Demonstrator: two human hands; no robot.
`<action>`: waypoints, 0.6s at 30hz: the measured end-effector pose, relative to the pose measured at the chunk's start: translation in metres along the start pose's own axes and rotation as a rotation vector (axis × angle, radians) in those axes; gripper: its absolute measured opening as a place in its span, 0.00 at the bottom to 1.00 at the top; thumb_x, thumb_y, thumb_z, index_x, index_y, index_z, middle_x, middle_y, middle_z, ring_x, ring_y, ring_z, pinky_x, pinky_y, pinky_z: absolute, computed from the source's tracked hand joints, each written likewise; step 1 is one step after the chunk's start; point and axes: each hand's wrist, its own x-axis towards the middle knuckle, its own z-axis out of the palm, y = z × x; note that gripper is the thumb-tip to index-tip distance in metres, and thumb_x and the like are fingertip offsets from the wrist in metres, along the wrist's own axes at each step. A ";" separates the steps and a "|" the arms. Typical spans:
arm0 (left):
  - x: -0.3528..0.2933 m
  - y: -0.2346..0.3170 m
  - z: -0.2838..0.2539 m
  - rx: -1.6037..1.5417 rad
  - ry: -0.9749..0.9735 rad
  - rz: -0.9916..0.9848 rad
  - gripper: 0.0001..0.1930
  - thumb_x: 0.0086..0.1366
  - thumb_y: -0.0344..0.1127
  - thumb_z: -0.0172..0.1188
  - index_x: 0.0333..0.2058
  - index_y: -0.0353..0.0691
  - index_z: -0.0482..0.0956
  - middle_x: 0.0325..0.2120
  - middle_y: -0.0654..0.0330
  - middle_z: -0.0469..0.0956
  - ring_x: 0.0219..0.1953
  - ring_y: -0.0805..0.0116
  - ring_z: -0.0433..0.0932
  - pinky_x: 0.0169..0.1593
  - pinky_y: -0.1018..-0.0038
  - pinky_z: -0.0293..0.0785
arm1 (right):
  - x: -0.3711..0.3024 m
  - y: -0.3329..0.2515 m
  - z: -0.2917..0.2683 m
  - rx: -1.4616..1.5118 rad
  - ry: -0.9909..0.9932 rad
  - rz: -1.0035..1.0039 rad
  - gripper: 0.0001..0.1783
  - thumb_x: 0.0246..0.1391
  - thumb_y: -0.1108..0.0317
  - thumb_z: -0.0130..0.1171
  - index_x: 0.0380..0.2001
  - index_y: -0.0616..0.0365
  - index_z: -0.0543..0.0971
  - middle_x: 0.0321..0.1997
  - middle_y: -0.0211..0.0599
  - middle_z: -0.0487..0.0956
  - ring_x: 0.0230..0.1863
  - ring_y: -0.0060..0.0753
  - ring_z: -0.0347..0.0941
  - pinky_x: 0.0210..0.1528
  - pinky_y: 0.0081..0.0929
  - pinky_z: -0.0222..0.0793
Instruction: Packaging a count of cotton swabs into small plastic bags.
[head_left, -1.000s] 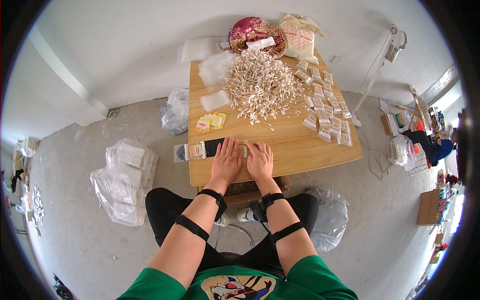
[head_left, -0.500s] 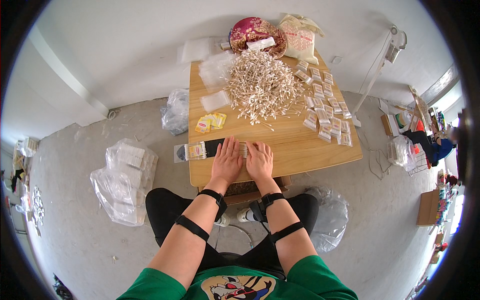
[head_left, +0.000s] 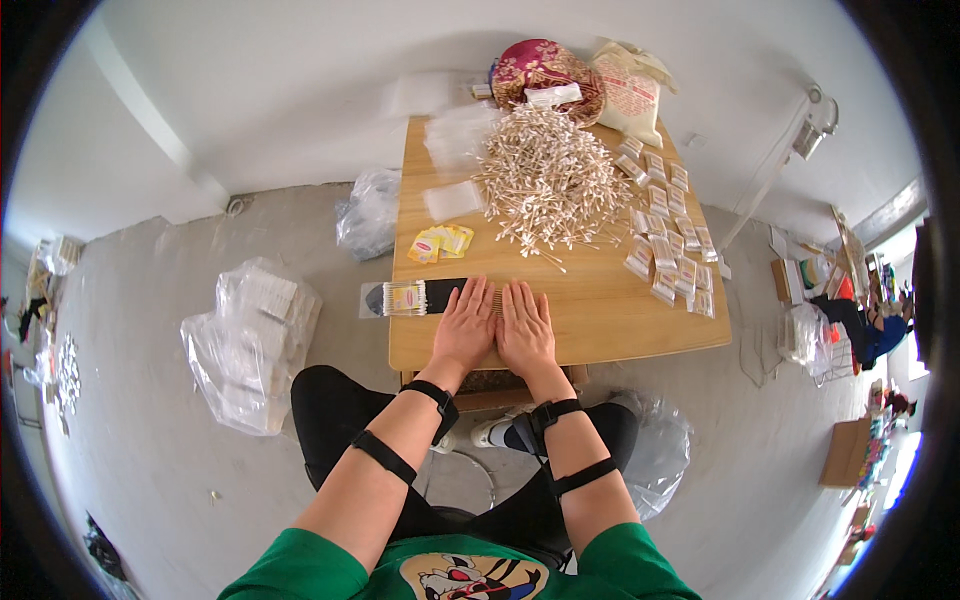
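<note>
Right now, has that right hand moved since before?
Yes, the right hand has moved slightly left, judged against the yellow cards on the table.

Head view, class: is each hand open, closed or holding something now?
Left hand: open, outstretched, at the black strip.
Right hand: open, outstretched; anything underneath is hidden.

Shows maroon-and-gold florals on the cloth (head_left: 527,66), red print on the cream sack (head_left: 628,98). Reads yellow-and-white on the cards (head_left: 427,246), black on the strip (head_left: 441,297).
</note>
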 end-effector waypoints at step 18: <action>0.002 0.001 -0.004 -0.091 -0.018 -0.033 0.30 0.73 0.52 0.35 0.66 0.38 0.57 0.69 0.55 0.52 0.72 0.62 0.47 0.72 0.62 0.40 | 0.017 0.026 0.000 0.125 0.058 0.222 0.29 0.60 0.62 0.49 0.63 0.57 0.64 0.68 0.43 0.63 0.70 0.44 0.54 0.71 0.44 0.45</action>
